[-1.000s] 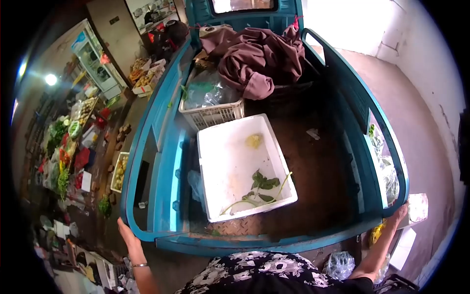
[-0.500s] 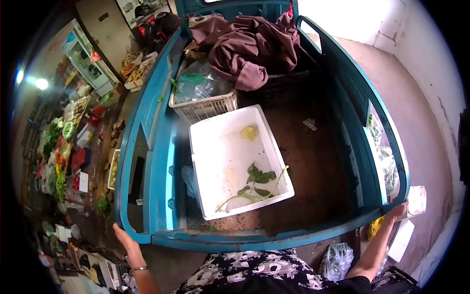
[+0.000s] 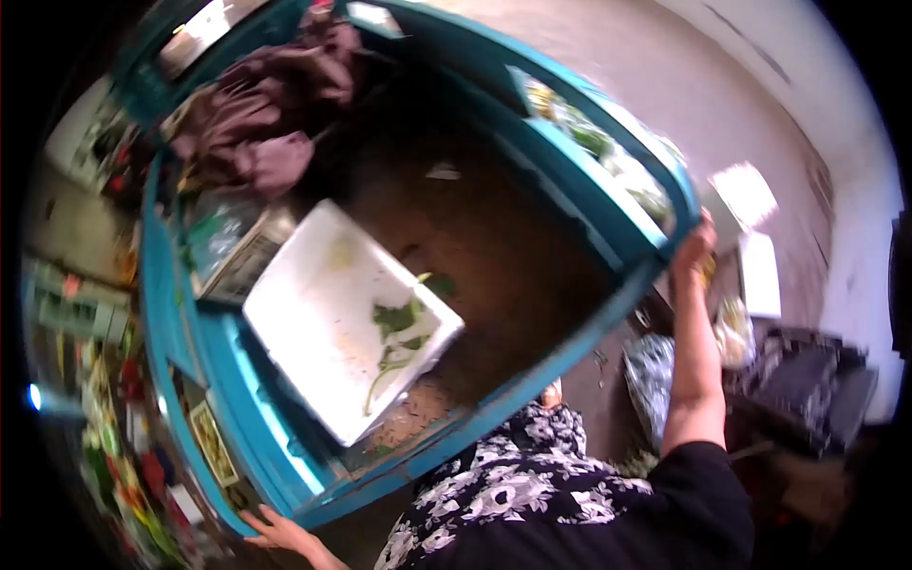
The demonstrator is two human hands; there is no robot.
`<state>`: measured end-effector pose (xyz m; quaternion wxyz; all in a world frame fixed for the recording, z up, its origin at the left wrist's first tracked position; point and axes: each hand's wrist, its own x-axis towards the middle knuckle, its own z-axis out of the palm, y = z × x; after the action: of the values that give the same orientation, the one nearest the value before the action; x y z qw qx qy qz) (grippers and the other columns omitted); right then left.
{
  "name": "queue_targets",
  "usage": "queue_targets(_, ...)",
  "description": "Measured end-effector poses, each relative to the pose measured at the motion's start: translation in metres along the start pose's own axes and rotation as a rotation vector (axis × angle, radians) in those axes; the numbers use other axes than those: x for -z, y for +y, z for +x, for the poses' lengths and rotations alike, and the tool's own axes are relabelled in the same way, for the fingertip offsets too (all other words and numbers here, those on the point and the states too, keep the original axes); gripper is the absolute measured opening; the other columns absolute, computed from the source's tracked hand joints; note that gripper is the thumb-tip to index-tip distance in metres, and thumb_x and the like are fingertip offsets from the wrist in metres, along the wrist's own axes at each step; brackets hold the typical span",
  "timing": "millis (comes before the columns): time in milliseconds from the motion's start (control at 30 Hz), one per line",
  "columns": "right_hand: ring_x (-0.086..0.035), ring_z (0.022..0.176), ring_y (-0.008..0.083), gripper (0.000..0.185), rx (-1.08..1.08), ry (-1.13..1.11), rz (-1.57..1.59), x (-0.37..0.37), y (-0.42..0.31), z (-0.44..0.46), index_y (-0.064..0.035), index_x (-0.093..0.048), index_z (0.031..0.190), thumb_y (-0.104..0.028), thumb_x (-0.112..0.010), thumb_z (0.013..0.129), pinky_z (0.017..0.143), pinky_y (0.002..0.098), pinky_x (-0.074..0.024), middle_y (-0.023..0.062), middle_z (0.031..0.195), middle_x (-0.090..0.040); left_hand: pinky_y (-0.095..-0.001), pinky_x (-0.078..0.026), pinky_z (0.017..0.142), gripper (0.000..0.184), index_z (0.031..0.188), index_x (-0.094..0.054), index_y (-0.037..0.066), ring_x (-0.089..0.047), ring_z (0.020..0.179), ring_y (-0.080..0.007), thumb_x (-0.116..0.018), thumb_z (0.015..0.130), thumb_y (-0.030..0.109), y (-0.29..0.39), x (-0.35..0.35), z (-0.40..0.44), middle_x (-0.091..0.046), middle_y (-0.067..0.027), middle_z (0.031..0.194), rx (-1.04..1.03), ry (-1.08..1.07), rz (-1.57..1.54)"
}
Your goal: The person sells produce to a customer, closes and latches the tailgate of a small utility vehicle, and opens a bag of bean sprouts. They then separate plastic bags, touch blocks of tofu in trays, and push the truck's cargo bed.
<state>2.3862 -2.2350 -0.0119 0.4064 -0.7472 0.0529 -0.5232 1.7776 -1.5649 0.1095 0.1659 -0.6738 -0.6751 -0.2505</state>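
Observation:
My left hand (image 3: pixel 277 532) rests at the near left corner of the blue cargo bed (image 3: pixel 475 418), its fingers apart against the edge. At the near right corner, my right hand (image 3: pixel 693 249) has its fingers wrapped round the blue rail. Between them, inside the bed, a white foam box (image 3: pixel 313 304) lies at the left, holding green leaves (image 3: pixel 399 318) with stems. Behind that box is a crate (image 3: pixel 249 256) with clear plastic in it. A brown-purple cloth (image 3: pixel 252 114) is heaped at the far end of the bed.
Outside the right side are white boxes (image 3: pixel 741 199), a plastic bag (image 3: pixel 651 380) and black crates (image 3: pixel 807 385) on the floor. Bagged greens (image 3: pixel 589 138) show through the right side opening. Vegetables (image 3: pixel 123 456) lie along the left. A white wall stands at the far right.
The view has turned, so the bed and its contents appear tilted and shifted left. Both hands remain at the bed's near corners, and more floor shows at the right.

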Motion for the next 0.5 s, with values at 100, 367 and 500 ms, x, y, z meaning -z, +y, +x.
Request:
queue_targets(100,-0.055,0.086,0.0161,0.034,-0.487,-0.141,0.397,0.009,-0.065,0.006,-0.0037,-0.065,0.101,-0.030,-0.045,0.096,0.084,0.0298,-0.0433,0.0038,0.090,-0.062,-0.0372,-0.030,0.107,0.045,0.135,-0.044,-0.002,-0.038,0.131,-0.0273,-0.051,0.092,0.012,0.093,0.031,-0.079,-0.035,-0.0169,0.146,-0.147,-0.703,-1.052)
queue_targets(367,-0.051,0.096,0.0184,0.060,-1.140,-0.879,0.267,0.057,-0.001,-0.030,-0.0055,-0.061,0.113,-0.057,-0.035,0.096,0.091,0.0330,-0.0384,0.0080,0.101,-0.061,-0.0420,-0.025,0.106,0.044,0.128,-0.055,0.009,-0.043,0.128,-0.0311,-0.054,0.091,0.034,0.267,0.131,-0.257,-0.056,-0.0121,0.129,-1.301,-0.884,-0.584)
queue_targets(500,-0.050,0.110,0.0197,0.067,-1.171,-1.282,0.084,0.104,0.004,-0.083,-0.0087,-0.061,0.120,-0.063,-0.033,0.093,0.099,0.0349,-0.0343,0.0072,0.114,-0.060,-0.0433,-0.036,0.094,0.051,0.125,-0.057,0.010,-0.055,0.112,-0.0290,-0.050,0.090,0.047,0.281,0.125,-0.273,-0.062,-0.0118,0.116,-1.173,-0.955,-0.566)
